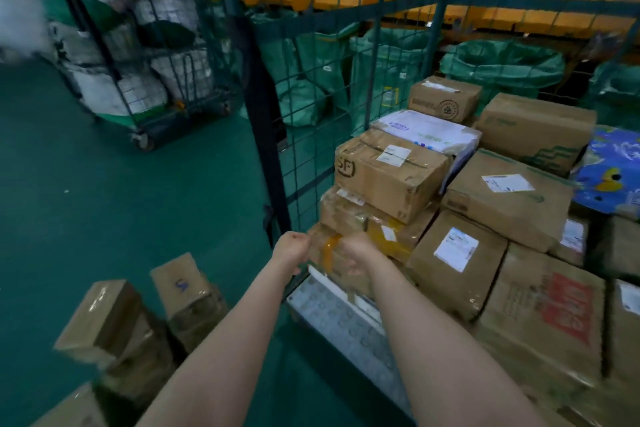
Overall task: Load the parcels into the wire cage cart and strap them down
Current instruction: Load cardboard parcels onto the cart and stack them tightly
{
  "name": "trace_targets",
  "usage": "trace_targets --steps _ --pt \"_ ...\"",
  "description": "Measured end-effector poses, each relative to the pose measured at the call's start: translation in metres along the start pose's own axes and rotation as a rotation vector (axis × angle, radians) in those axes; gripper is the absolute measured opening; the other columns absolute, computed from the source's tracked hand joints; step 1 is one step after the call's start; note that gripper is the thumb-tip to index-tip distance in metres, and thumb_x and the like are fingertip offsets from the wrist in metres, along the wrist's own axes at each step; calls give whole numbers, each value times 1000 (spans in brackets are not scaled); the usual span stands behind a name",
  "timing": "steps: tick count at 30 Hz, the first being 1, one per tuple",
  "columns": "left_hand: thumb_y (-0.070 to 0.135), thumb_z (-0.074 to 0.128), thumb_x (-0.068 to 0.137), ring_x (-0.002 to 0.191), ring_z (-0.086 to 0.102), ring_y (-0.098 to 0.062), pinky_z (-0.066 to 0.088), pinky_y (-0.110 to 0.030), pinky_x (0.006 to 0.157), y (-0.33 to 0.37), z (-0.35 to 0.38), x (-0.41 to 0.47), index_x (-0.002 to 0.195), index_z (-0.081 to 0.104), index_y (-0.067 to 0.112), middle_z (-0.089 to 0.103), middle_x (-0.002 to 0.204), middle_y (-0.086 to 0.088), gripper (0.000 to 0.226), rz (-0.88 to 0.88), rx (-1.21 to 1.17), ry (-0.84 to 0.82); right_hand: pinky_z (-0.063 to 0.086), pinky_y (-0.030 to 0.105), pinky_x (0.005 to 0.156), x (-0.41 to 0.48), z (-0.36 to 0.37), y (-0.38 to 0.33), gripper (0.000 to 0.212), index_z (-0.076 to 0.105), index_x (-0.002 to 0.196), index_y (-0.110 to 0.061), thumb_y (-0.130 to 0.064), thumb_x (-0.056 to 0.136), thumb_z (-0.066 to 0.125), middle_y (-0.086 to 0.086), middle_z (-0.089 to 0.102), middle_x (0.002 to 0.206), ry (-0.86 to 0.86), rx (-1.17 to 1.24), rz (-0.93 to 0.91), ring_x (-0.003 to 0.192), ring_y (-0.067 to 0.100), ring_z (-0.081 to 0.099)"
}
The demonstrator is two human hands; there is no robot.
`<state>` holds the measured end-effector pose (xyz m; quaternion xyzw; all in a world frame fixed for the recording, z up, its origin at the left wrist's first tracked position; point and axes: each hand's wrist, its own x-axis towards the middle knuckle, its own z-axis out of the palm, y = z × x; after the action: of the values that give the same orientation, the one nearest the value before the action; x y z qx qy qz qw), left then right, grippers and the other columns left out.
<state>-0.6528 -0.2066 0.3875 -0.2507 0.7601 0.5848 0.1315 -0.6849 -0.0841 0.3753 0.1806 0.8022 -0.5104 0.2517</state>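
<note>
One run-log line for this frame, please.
phase: loading | left hand, right hand: both hold yellow-taped parcel | where: near-left corner of wire cage cart | strap: none seen

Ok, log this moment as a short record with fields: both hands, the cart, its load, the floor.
left hand: grips the amber-taped parcel at its left edge
right hand: grips the same parcel's right side
wire cage cart: mesh walls, open toward the person, partly loaded
SF box: tops the stack beside the left mesh wall
floor boxes: cardboard, left of the cart, not yet loaded
second cart: far left, holding white sacks
</note>
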Motion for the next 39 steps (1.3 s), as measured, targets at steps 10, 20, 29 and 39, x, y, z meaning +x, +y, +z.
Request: trace_targets --steps 10,20,29,39 --pt "10 40 93 76 49 -23 36 -27 62 -92 -54 -56 89 51 15 47 77 -4 12 -151 -184 305 43 24 51 -38 87 14 40 44 132 -7 -14 93 45 9 55 119 -247 -279 -79 66 17 57" --pt "10 39 93 66 46 -22 36 -28 65 -204 -91 -132 80 48 10 45 77 -6 16 -389 -353 517 48 34 70 -88 177 61 35 45 128 -4 -11 94 43 11 53 122 -528 -493 -96 85 23 59" --pt "20 43 95 111 56 -33 47 -42 95 -304 -165 -181 116 56 2 56 114 -13 31 -577 -407 693 51 34 75 -118 281 98 33 49 128 -6 -11 96 42 11 54 125 -660 -658 -80 89 22 60" --pt "12 40 91 88 46 -23 38 -29 73 -427 -273 -144 100 55 12 50 86 -2 17 -695 -249 588 49 34 77 -107 440 159 31 52 123 -6 -14 96 39 7 52 105 -666 -680 71 93 23 54"
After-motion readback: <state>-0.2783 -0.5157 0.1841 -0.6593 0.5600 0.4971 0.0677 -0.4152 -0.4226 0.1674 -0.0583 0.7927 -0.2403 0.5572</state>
